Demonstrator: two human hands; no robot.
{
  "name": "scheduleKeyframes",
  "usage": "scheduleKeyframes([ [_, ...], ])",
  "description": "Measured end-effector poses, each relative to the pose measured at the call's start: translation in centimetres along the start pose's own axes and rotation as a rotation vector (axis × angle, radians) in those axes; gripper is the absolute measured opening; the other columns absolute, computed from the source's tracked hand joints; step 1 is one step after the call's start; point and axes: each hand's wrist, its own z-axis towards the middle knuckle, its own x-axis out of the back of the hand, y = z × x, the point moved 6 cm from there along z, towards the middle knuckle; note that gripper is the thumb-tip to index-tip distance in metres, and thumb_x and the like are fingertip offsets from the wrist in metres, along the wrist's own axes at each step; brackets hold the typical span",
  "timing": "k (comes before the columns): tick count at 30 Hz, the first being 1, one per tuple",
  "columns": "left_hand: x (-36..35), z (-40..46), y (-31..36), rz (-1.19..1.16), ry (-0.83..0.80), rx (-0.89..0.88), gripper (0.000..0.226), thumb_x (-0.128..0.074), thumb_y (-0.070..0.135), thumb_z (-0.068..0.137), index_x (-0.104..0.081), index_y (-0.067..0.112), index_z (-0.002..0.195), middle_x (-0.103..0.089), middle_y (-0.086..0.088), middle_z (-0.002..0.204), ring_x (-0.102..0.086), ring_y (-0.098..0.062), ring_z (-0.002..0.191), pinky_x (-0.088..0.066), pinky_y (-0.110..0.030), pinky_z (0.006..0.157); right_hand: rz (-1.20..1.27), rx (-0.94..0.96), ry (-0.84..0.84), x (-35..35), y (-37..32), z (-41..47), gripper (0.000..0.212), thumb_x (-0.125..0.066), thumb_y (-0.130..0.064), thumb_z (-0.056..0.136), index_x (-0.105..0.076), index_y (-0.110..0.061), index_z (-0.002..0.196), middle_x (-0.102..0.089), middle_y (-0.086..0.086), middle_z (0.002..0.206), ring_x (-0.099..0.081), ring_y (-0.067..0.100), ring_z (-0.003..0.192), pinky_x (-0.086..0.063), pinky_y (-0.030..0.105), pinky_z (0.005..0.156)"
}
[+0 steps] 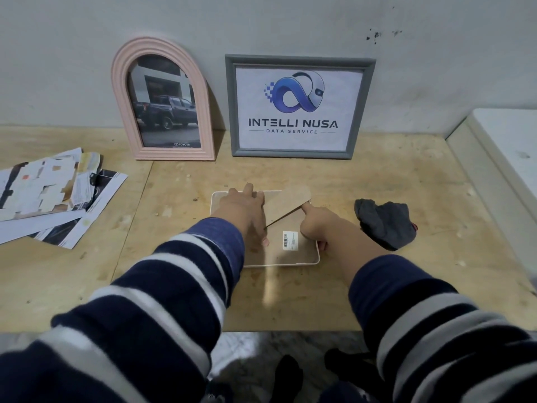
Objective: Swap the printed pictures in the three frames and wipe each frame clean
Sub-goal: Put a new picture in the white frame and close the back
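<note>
Striped sleeves [162, 301] nearest. Left hand [242, 210] flat, fingers straight, pressing white frame [315, 258], face-down under both hands. Right hand [315, 222] curled, forefinger pressing brown stand flap [286, 203]. Grey cloth [385, 222] right of right fingers; printed pictures [49, 193] far left.

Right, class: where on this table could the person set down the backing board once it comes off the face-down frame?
Bare plywood table lies between the pile of printed pictures and the face-down frame, and in front of the grey frame, behind the hands. It is crowded at the left by the pile and at the right by the dark cloth.
</note>
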Motion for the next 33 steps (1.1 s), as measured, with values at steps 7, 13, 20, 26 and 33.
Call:
scheduleKeyframes([
  [7,-2.3,-1.0,-2.0,-0.152,0.057,-0.032,0.115,-0.069,0.065,0.071,-0.001,0.025,0.154,0.003,0.003,0.162,-0.001,-0.026,0.148,-0.010,-0.050,0.119,0.031,0.022,0.073,-0.5,0.3,-1.1,0.070,-0.028,-0.005,0.090,-0.009,-0.030,0.153,-0.043,0.020,0.141,-0.051,0.036,0.115,-0.048,0.039,0.091],
  [13,-3.2,-4.1,-6.0,-0.130,0.074,0.071,0.100,-0.069,0.052,0.078,-0.011,0.022,0.154,-0.005,0.006,0.161,-0.010,-0.020,0.147,-0.007,-0.052,0.118,-0.138,0.013,0.398,0.7,-0.3,-3.8,0.047,-0.040,-0.004,0.088,-0.046,-0.019,0.132,-0.059,0.008,0.108,-0.057,0.024,0.084,-0.049,0.033,0.066],
  [20,-5.0,-5.4,-8.4,-0.164,0.090,0.114,0.100,-0.075,0.044,0.076,-0.014,0.026,0.153,-0.011,0.010,0.161,-0.013,-0.022,0.146,-0.022,-0.052,0.115,-0.319,0.342,0.421,-0.3,-7.0,-3.6,0.052,-0.049,-0.018,0.088,-0.042,-0.027,0.139,-0.041,0.005,0.137,-0.039,0.026,0.122,-0.034,0.040,0.097],
  [26,-4.8,-5.5,-8.2,-0.153,0.075,0.119,0.104,-0.074,0.045,0.076,-0.007,0.025,0.154,-0.004,0.011,0.161,-0.005,-0.022,0.148,-0.016,-0.053,0.115,-0.361,0.363,0.181,-4.3,-9.4,-3.0,0.081,-0.047,-0.066,0.084,-0.015,-0.036,0.152,-0.004,-0.002,0.162,0.004,0.029,0.148,0.007,0.061,0.113],
  [33,-3.7,-5.2,-8.0,-0.042,0.059,0.086,0.106,-0.078,0.051,0.069,-0.018,0.024,0.152,-0.002,0.011,0.161,0.008,-0.024,0.148,-0.007,-0.059,0.116,-0.527,0.312,0.128,-4.4,-11.2,-2.4,0.093,-0.049,-0.079,0.072,-0.005,-0.049,0.149,-0.006,0.006,0.160,-0.007,0.040,0.144,0.007,0.074,0.103],
])
